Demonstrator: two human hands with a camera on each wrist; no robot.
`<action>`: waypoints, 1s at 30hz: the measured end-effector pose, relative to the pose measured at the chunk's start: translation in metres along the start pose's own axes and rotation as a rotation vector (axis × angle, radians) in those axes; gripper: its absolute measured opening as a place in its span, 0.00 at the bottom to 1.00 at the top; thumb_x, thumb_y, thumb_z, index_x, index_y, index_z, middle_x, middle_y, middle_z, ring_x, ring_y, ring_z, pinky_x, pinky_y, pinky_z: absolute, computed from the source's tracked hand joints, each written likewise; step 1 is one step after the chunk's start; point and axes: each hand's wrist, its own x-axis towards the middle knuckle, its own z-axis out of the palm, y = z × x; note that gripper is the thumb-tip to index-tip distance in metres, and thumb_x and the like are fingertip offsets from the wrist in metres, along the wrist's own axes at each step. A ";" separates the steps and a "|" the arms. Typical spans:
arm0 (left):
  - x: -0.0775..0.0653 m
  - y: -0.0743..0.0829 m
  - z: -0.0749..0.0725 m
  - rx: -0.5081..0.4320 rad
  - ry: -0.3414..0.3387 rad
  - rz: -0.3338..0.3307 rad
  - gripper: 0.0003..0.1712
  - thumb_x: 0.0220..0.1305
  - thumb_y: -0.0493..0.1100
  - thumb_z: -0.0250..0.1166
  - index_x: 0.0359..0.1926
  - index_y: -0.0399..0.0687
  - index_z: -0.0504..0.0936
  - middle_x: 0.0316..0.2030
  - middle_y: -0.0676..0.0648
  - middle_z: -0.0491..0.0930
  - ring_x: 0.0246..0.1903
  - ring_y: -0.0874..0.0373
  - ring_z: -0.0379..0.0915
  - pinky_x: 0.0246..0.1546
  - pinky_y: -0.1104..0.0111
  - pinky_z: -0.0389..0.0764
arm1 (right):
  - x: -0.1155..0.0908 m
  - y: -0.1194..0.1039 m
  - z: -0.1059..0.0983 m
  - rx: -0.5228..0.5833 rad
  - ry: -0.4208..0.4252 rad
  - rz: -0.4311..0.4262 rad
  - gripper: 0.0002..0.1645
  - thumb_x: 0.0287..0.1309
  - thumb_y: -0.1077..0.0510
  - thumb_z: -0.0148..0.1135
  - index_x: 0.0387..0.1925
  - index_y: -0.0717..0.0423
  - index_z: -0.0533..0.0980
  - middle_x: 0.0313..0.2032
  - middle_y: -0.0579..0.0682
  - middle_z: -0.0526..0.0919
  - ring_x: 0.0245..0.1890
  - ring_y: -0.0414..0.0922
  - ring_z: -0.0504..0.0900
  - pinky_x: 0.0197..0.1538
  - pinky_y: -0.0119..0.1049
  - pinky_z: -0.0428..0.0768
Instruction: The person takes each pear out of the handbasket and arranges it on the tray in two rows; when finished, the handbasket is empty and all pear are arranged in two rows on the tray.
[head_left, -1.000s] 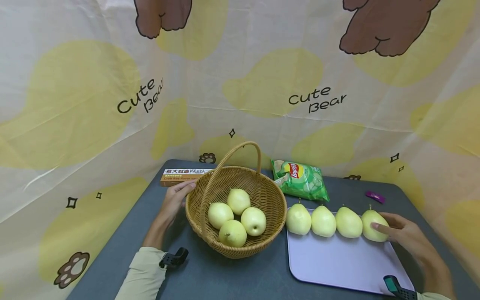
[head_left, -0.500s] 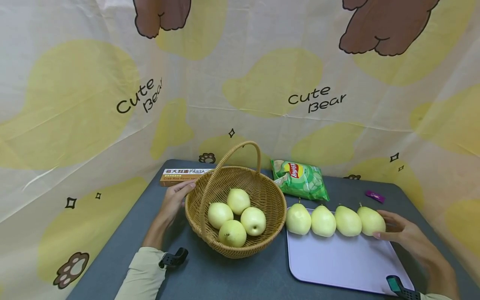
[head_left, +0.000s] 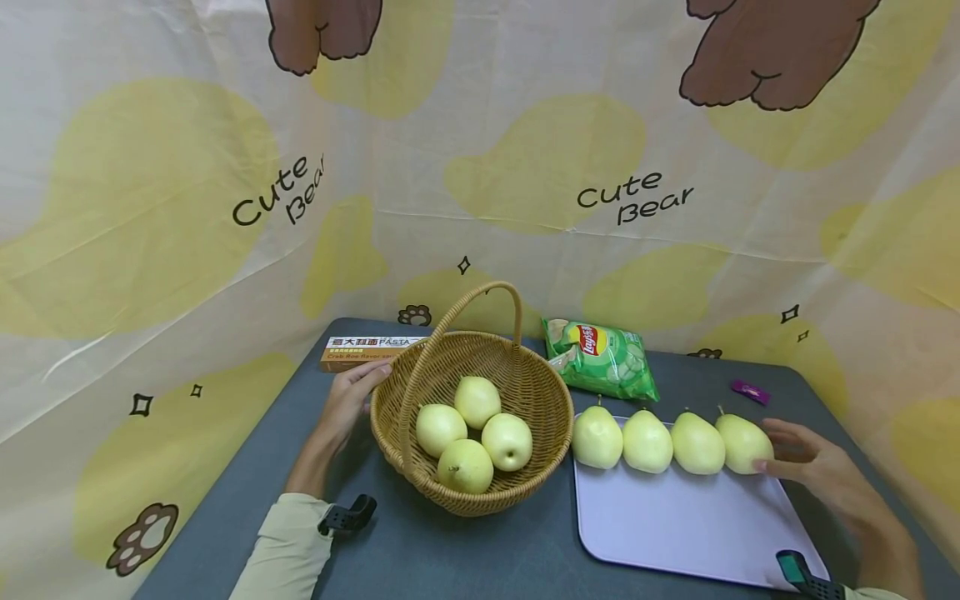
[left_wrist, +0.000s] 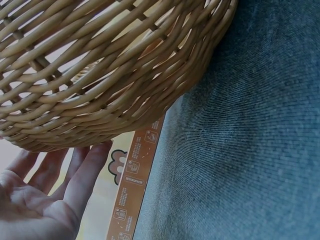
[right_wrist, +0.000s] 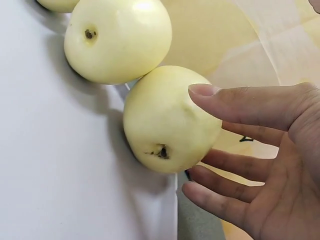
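The left hand is resting extended fingertips against the wicker basket. The right hand is presenting loose, spread fingers around the end pear, immediately leftward on the lilac tray. Only the right wrist view is exposing that pear's calyx. Beyond the hands, a "PASTA" box and "Lay's" bag are lying on the grey table; "Cute Bear" fabric is hanging behind.

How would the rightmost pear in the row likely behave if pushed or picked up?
The rightmost pear would probably roll, given its rounded body. Its smooth skin may be somewhat slippery. The neighbouring pear close beside it might check rolling that way.
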 end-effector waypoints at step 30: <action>0.001 -0.001 0.000 0.001 0.002 -0.003 0.31 0.81 0.52 0.60 0.71 0.32 0.76 0.68 0.31 0.76 0.48 0.63 0.85 0.39 0.67 0.91 | -0.001 -0.077 0.025 0.069 0.087 -0.317 0.37 0.68 0.59 0.72 0.75 0.54 0.70 0.56 0.21 0.79 0.53 0.21 0.79 0.48 0.16 0.80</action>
